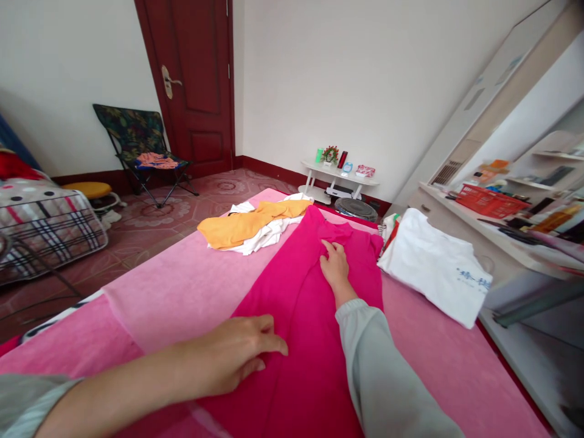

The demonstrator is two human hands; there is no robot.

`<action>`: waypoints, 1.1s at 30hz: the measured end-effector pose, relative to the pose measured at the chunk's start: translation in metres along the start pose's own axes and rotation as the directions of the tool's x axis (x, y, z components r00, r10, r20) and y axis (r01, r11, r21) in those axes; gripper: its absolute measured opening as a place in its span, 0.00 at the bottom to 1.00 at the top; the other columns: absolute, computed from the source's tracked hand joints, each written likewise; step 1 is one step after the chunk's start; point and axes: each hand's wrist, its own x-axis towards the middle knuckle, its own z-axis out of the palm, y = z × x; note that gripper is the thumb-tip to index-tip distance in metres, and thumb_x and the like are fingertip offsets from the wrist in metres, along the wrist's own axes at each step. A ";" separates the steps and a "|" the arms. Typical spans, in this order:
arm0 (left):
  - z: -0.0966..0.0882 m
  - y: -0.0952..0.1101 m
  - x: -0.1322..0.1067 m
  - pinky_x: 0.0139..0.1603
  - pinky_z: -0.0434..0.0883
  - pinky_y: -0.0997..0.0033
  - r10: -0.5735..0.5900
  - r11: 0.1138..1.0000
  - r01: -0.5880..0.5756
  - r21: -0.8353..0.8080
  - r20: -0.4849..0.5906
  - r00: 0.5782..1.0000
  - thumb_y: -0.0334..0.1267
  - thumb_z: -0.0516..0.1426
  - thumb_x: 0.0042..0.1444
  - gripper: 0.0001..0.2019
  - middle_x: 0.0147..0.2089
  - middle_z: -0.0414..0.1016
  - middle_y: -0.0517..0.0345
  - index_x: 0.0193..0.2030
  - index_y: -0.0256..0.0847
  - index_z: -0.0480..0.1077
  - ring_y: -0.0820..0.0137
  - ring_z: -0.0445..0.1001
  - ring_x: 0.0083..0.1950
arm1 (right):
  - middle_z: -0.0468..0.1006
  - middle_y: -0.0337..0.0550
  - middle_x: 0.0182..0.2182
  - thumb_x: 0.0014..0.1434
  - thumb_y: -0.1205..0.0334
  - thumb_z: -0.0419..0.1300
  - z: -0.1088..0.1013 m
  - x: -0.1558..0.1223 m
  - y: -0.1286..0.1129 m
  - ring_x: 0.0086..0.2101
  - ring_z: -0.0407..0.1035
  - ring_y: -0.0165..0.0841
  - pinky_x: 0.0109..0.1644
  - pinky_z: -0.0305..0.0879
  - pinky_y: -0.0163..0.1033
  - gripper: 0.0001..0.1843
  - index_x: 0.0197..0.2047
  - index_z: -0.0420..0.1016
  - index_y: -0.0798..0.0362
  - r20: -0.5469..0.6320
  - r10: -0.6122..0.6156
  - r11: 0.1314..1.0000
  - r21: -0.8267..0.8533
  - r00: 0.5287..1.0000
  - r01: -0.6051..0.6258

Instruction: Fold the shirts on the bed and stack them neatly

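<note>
A bright magenta garment point(296, 316) lies spread flat on the light pink bed cover point(182, 292). My left hand point(237, 353) rests palm down on its near left edge, fingers stretched out and together. My right hand point(335, 267) lies flat farther up the garment, near the collar, fingers extended on the cloth. Neither hand grips anything.
A pile of orange and white clothes point(255, 228) sits at the bed's far end. A folded white shirt point(433, 264) lies at the right edge. A desk with a red basket point(488, 201) runs along the right. A folding chair point(137, 149), a dark red door point(196, 79) and a small white table point(337, 176) stand beyond.
</note>
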 end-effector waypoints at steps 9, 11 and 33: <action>-0.001 0.001 0.008 0.31 0.62 0.75 0.075 0.995 -0.078 0.064 0.046 0.996 0.25 0.54 0.54 0.10 0.35 0.72 0.61 0.36 0.45 0.72 0.72 0.70 0.32 | 0.55 0.40 0.62 0.53 0.74 0.52 -0.002 -0.005 -0.002 0.53 0.63 0.35 0.58 0.60 0.41 0.23 0.47 0.78 0.45 0.002 -0.159 0.966 0.204 0.987 0.156; -0.007 0.005 0.009 0.32 0.63 0.76 0.089 0.996 -0.089 0.007 0.048 0.995 0.24 0.54 0.54 0.10 0.35 0.73 0.61 0.35 0.44 0.71 0.72 0.71 0.33 | 0.57 0.42 0.62 0.53 0.73 0.53 -0.001 -0.003 -0.001 0.51 0.65 0.36 0.60 0.58 0.42 0.19 0.40 0.81 0.48 0.002 -0.173 0.959 0.229 0.985 0.168; -0.010 -0.034 0.149 0.56 0.66 0.67 -0.151 0.963 0.225 0.149 -0.397 0.906 0.32 0.48 0.61 0.18 0.55 0.70 0.48 0.56 0.39 0.65 0.64 0.70 0.55 | 0.60 0.53 0.61 0.63 0.50 0.49 -0.001 -0.003 -0.002 0.59 0.56 0.46 0.59 0.53 0.50 0.28 0.65 0.58 0.44 0.042 0.036 0.997 -0.076 0.998 -0.032</action>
